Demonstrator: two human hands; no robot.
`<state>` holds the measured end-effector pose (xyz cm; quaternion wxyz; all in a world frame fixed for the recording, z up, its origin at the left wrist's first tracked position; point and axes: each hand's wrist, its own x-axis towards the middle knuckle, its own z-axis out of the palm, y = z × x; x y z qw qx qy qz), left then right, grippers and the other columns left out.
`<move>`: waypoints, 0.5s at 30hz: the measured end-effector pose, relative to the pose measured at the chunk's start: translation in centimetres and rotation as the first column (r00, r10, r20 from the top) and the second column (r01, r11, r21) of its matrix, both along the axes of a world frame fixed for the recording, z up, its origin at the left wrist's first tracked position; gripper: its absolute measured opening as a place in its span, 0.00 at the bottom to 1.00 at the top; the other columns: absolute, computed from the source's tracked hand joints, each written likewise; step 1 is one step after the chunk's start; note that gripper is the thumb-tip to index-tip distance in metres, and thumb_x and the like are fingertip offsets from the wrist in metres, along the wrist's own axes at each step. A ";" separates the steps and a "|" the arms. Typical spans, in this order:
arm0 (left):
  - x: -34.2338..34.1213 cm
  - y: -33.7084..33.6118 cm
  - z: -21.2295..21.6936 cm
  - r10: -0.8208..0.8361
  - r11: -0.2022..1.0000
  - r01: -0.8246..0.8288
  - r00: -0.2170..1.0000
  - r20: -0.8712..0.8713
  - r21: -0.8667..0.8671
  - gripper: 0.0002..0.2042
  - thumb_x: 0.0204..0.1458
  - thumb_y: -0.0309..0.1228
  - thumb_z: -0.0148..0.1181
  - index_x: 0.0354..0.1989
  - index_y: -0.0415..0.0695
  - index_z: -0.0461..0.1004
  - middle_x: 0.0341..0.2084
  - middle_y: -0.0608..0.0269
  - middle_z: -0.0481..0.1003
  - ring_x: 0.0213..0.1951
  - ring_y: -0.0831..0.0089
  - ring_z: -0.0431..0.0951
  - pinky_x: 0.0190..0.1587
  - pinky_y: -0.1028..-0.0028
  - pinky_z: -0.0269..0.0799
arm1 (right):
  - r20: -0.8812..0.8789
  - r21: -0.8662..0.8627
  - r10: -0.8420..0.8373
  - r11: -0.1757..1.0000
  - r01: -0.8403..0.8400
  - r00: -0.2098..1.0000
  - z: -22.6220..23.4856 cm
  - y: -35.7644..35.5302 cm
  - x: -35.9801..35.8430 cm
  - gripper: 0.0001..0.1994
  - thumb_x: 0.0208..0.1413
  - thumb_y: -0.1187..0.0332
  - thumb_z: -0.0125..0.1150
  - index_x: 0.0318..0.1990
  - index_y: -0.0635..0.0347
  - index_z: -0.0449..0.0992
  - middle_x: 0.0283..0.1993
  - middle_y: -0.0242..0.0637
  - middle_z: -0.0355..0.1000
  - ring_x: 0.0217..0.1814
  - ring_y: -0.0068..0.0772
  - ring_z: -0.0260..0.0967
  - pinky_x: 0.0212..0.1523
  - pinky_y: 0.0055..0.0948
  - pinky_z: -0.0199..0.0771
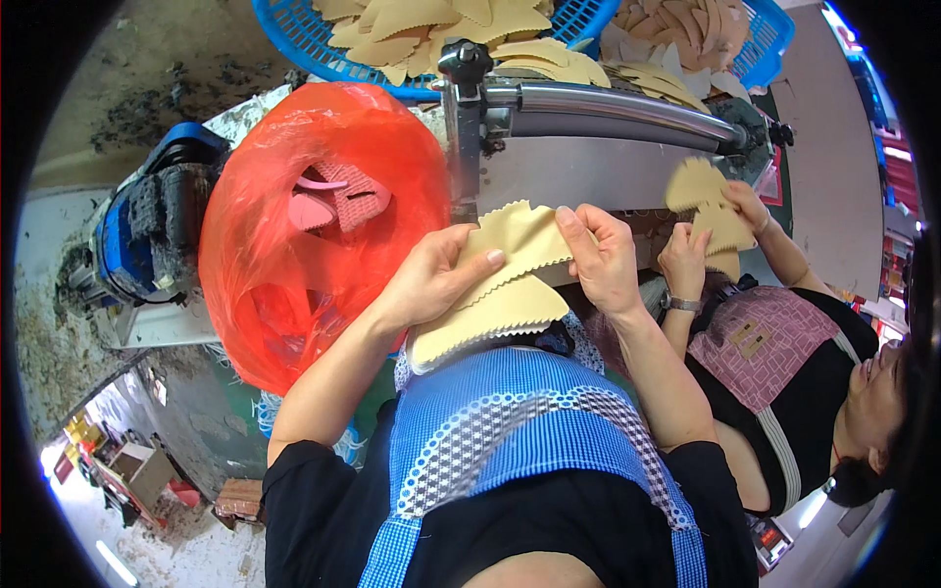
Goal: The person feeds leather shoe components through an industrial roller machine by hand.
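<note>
A pale yellow, zigzag-edged piece of thin sheet material (524, 243) is stretched between my two hands in front of my apron. My left hand (441, 277) grips its left side, thumb on top. The upper right corner is pinched between thumb and fingers of my right hand (603, 257). Beneath it, at my lap, lies a small stack of similar pieces (490, 321), with pale edges showing; my left hand covers part of the stack. Whether the material is leather or cloth, I cannot tell.
A red plastic bag (279, 137) with pink pieces (358, 201) inside stands at left, beside a dirty blue motor (125, 245). Ahead is a machine with a metal roller bar (618, 106). Blue baskets (294, 44) of cut pieces stand behind. A co-worker (765, 363) at right handles similar pieces.
</note>
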<state>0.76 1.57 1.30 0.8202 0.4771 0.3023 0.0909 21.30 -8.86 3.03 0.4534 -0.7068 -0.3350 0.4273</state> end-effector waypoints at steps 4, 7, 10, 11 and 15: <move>0.1 0.0 -0.3 -0.005 0.998 0.007 1.000 -0.029 0.057 0.13 0.61 0.35 0.58 0.46 0.37 0.74 0.30 0.71 0.76 0.30 0.89 0.73 0.31 0.84 0.69 | 0.034 0.036 0.123 0.992 -0.124 0.992 0.5 -0.1 1.1 0.16 0.61 0.59 0.61 0.27 0.63 0.72 0.19 0.25 0.66 0.20 0.13 0.60 0.21 0.21 0.59; -0.1 -0.1 -0.6 0.037 0.999 -0.036 0.999 -0.031 0.033 0.12 0.62 0.36 0.57 0.43 0.37 0.75 0.28 0.72 0.76 0.28 0.91 0.71 0.28 0.86 0.66 | 0.171 0.035 0.240 0.968 -0.250 0.956 1.1 -0.3 1.4 0.15 0.59 0.60 0.63 0.31 0.65 0.75 0.20 0.27 0.68 0.24 0.15 0.63 0.26 0.22 0.63; -0.5 0.1 -0.6 -0.088 0.996 0.084 0.990 -0.112 -0.044 0.15 0.63 0.38 0.56 0.47 0.38 0.74 0.31 0.71 0.76 0.30 0.88 0.72 0.32 0.84 0.69 | -0.020 -0.008 0.216 0.976 -0.216 0.976 1.6 -0.7 1.1 0.15 0.61 0.60 0.61 0.30 0.64 0.75 0.21 0.26 0.68 0.23 0.12 0.61 0.23 0.20 0.61; -0.7 0.1 -0.4 -0.084 0.996 0.082 0.994 -0.064 -0.036 0.15 0.63 0.38 0.56 0.47 0.38 0.74 0.31 0.71 0.76 0.30 0.88 0.72 0.32 0.84 0.69 | -0.012 -0.004 0.199 0.980 -0.199 0.980 1.6 -0.8 0.9 0.15 0.61 0.60 0.61 0.30 0.64 0.75 0.21 0.26 0.68 0.23 0.12 0.61 0.23 0.20 0.61; -0.7 -0.2 0.2 0.023 0.994 -0.010 0.992 0.123 -0.106 0.18 0.60 0.39 0.58 0.51 0.37 0.72 0.41 0.64 0.76 0.41 0.81 0.73 0.45 0.77 0.71 | 0.025 0.103 -0.064 0.993 0.061 0.998 0.7 -0.7 0.0 0.18 0.65 0.58 0.56 0.29 0.64 0.77 0.19 0.21 0.66 0.20 0.09 0.58 0.19 0.17 0.56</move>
